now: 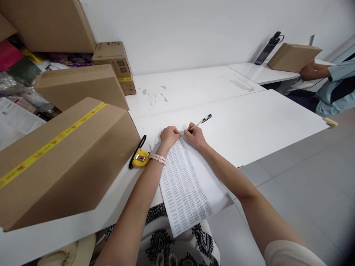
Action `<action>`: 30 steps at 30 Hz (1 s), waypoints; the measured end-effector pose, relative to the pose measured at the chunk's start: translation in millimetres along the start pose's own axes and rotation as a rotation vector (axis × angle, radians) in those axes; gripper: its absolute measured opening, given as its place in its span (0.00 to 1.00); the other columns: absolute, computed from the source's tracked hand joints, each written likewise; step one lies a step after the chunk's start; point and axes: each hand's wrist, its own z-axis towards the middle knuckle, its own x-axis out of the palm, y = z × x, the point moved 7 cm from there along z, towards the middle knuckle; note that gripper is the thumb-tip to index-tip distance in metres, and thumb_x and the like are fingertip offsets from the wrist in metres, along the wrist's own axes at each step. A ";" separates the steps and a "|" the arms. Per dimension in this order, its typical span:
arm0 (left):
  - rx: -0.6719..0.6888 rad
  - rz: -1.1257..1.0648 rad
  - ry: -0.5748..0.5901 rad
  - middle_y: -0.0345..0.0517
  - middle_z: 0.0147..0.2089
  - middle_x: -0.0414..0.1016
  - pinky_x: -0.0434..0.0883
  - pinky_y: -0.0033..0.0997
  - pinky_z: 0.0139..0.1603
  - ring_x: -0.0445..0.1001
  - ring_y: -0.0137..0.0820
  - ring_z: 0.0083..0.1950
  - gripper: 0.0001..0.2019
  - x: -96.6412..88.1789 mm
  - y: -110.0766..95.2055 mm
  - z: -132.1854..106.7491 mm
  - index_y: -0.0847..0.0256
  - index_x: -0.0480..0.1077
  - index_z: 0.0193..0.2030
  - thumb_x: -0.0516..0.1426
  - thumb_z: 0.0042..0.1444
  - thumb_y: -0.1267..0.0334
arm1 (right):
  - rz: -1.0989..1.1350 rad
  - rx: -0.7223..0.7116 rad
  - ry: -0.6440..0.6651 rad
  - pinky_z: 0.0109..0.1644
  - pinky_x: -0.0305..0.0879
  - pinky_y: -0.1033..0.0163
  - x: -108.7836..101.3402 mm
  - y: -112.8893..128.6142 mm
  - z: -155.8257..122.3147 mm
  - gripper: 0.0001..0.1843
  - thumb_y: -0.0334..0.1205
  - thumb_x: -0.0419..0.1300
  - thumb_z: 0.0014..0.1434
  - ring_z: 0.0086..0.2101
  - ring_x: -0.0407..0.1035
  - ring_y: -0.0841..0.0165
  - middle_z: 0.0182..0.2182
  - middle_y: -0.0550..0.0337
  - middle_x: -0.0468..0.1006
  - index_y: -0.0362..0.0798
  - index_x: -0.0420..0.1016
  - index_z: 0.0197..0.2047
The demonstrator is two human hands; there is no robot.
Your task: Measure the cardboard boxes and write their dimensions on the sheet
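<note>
Printed sheet [183, 184] laid on the desk [235, 125], lower end overhanging the near edge; could be creased or dragged if brushed by a forearm. Pen [206, 118] clamped in the right hand [195, 136]; marks could be skewed by paper slip. Left hand [169, 136] rested at the top, fingertips bunched; whether paper is pinched cannot be told. Yellow tape measure [141, 159] could be knocked by the left wrist.

Free tabletop [249, 122] right of hands [196, 137]; taped carton [91, 159], yellow tape measure [141, 159] block left.
</note>
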 end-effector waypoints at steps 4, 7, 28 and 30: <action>-0.001 0.000 -0.001 0.39 0.37 0.83 0.69 0.29 0.39 0.78 0.34 0.40 0.01 -0.8 -0.8 -1.7 0.53 0.78 0.30 0.63 0.52 0.63 | -0.032 -0.011 -0.020 0.28 0.49 0.63 -1.6 0.6 -0.3 0.10 0.37 0.56 0.51 0.22 0.53 0.72 0.18 0.69 0.58 0.52 0.56 0.25; 0.001 -0.001 -0.002 0.40 0.37 0.83 0.69 0.30 0.39 0.79 0.34 0.40 0.01 -0.9 -1.6 -2.3 0.53 0.78 0.30 0.64 0.52 0.62 | -0.020 -0.006 -0.014 0.28 0.49 0.63 -0.9 0.4 -0.3 0.09 0.37 0.56 0.50 0.22 0.53 0.72 0.18 0.69 0.58 0.51 0.57 0.24; 0.009 0.002 0.040 0.39 0.38 0.83 0.69 0.31 0.42 0.78 0.35 0.42 0.01 -2.7 -5.7 -5.8 0.53 0.77 0.30 0.64 0.50 0.64 | 0.002 -0.002 -0.026 0.28 0.50 0.63 -3.2 -2.1 1.0 0.09 0.38 0.57 0.50 0.23 0.54 0.72 0.18 0.69 0.59 0.51 0.58 0.24; 0.006 0.004 0.041 0.39 0.38 0.83 0.69 0.31 0.42 0.78 0.35 0.42 0.01 -2.6 -5.6 -5.8 0.53 0.77 0.30 0.64 0.51 0.64 | 0.007 -0.003 -0.027 0.29 0.50 0.63 -3.4 -2.3 1.3 0.09 0.38 0.57 0.50 0.23 0.54 0.72 0.19 0.69 0.59 0.51 0.57 0.24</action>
